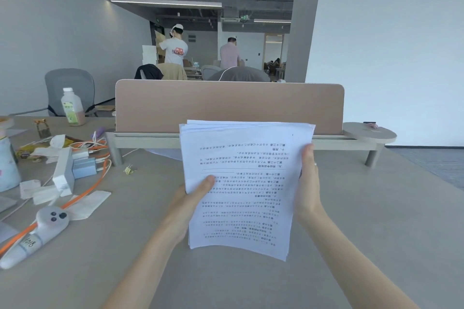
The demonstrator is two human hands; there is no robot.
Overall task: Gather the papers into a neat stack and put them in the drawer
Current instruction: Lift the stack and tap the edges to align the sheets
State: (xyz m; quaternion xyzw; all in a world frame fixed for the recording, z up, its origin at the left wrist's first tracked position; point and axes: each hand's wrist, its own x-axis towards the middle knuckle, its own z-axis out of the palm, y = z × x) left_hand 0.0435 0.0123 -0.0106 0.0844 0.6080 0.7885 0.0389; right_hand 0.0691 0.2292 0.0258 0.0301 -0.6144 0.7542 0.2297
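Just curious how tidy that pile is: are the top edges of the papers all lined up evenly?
No. The papers, held by the left hand and right hand, fan out unevenly along their top edges.

Both hands, left hand (pixel 193 198) and right hand (pixel 309 183), are holding the papers (pixel 246 183) upright above the surface (pixel 226 278), edges slightly uneven.

Both forearms extended fwd, bare. L hand (pixel 193 195) thumb up, clamped; R hand (pixel 308 183) gripping, fingers curled, opp. side.
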